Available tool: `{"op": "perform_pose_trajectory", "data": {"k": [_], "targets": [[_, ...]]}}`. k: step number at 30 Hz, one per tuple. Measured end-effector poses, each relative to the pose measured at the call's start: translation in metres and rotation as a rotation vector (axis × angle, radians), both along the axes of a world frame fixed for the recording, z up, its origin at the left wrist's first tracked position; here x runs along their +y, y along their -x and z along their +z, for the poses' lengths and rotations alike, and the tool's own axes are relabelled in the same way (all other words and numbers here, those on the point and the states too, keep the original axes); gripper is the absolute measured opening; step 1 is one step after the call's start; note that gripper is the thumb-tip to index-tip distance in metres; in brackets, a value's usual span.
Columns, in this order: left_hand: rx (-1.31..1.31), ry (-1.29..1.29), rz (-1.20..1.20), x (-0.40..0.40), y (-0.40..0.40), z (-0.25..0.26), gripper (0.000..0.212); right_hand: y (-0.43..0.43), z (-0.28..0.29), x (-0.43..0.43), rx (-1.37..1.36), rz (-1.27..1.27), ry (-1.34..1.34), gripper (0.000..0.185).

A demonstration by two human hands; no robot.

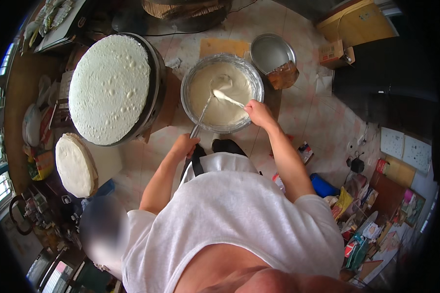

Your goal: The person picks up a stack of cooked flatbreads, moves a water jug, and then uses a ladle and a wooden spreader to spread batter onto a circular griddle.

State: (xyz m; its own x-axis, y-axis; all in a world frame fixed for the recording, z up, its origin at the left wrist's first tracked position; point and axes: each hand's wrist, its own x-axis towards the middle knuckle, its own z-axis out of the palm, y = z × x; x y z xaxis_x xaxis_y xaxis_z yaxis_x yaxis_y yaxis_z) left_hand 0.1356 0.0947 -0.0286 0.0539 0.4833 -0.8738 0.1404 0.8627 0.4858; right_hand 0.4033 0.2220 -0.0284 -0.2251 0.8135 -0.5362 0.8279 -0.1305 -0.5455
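A wide metal basin (185, 93) of pale, thick batter (227, 117) stands before me, its rim smeared with batter. My left hand (184, 145) grips the metal handle of a ladle (204, 111), whose head is in the batter. Held in my right hand (258, 112) above the basin's right side is a thin utensil (229, 99) thickly coated in batter, its tip by the ladle; its exact kind is hidden. To the left, a round griddle (154, 99) bears a large thin pancake (110, 89) with bubbles across its surface.
A stack of round flatbreads (73, 166) lies at the left, near a partly visible, blurred person (104, 230). Beyond the basin's right side stands a metal pan (271, 53) with a brown piece (284, 75) at its edge. Clutter (363, 234) fills the lower right.
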Motion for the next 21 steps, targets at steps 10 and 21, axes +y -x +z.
{"op": "perform_pose_trajectory", "data": {"k": [10,21], "targets": [[-0.490,0.238,0.350,-0.005,0.012,0.031,0.019,0.003,-0.007,-0.005,0.012,-0.098,0.015,0.022],[-0.445,0.239,0.197,-0.031,0.060,0.183,0.014,0.002,0.124,-0.017,0.061,0.175,-0.281,0.019]]}}
